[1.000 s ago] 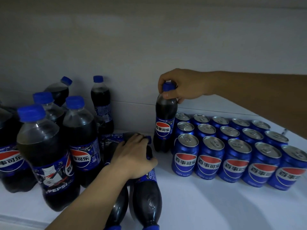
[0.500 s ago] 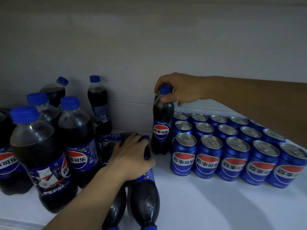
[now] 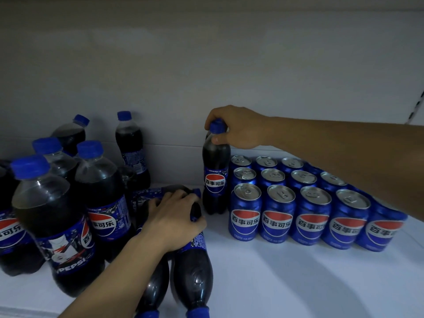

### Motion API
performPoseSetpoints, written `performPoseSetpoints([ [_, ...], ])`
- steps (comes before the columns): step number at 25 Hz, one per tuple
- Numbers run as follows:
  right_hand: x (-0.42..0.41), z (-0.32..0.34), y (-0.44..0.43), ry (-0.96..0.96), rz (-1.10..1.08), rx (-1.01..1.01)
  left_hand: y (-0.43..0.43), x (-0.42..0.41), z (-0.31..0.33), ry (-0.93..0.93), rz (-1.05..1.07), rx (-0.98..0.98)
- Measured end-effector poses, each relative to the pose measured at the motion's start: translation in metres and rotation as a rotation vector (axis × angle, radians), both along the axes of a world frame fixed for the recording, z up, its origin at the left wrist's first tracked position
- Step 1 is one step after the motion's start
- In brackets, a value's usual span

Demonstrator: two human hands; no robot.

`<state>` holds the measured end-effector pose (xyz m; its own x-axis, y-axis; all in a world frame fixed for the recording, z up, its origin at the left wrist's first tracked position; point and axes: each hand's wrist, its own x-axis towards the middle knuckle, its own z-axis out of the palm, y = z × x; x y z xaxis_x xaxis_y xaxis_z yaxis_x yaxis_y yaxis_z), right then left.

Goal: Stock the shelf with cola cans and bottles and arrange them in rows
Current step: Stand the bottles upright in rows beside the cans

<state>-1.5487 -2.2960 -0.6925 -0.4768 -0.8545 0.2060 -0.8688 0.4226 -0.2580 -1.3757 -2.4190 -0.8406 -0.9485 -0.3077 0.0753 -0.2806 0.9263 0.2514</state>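
Blue "百事可乐" cans point(image 3: 309, 216); "PEPSI" on front-left bottle point(image 3: 62, 228).

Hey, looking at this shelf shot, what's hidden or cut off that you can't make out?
Head view only.
Back-right cans: the right forearm covers them, so the can count is unclear.
Lying bottles: the left hand covers their middles; the bottom edge cuts their caps.
Leftmost bottle: cut by the left edge.
Upright bottle: its cap is partly under the grip of the right hand.
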Motion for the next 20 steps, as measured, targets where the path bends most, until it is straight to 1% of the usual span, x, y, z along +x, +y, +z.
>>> performPoseSetpoints([
  [2,0.005,0.001,0.004,0.039,-0.013,-0.018,-0.001,0.0,0.0,-0.007,0.007,0.006],
  [4,0.019,-0.002,0.017,0.177,-0.02,-0.172,-0.002,0.001,0.0,-0.001,0.002,0.018],
  [5,0.03,-0.007,0.027,0.267,0.008,-0.267,-0.003,0.0,0.0,0.011,-0.005,0.025],
  [6,0.042,-0.017,0.037,0.328,0.067,-0.316,-0.004,0.001,-0.001,0.028,-0.008,0.035],
  [7,0.056,-0.03,0.047,0.342,0.141,-0.296,-0.005,0.001,-0.001,0.047,-0.007,0.044],
  [10,0.103,-0.077,0.072,0.287,0.372,-0.045,-0.007,0.0,0.0,0.052,-0.002,0.04],
  [12,0.131,-0.106,0.08,0.369,0.478,0.103,-0.008,-0.001,0.0,0.037,-0.011,0.052],
  [14,0.149,-0.129,0.079,0.469,0.549,0.2,-0.009,-0.001,0.0,0.071,-0.021,0.082],
  [15,0.154,-0.138,0.078,0.506,0.583,0.21,-0.01,0.0,0.001,0.1,-0.024,0.095],
  [17,0.155,-0.149,0.077,0.548,0.628,0.162,-0.008,0.003,0.002,0.142,-0.032,0.122],
  [20,0.148,-0.146,0.082,0.543,0.616,0.05,-0.008,0.006,0.003,0.131,-0.063,0.179],
])
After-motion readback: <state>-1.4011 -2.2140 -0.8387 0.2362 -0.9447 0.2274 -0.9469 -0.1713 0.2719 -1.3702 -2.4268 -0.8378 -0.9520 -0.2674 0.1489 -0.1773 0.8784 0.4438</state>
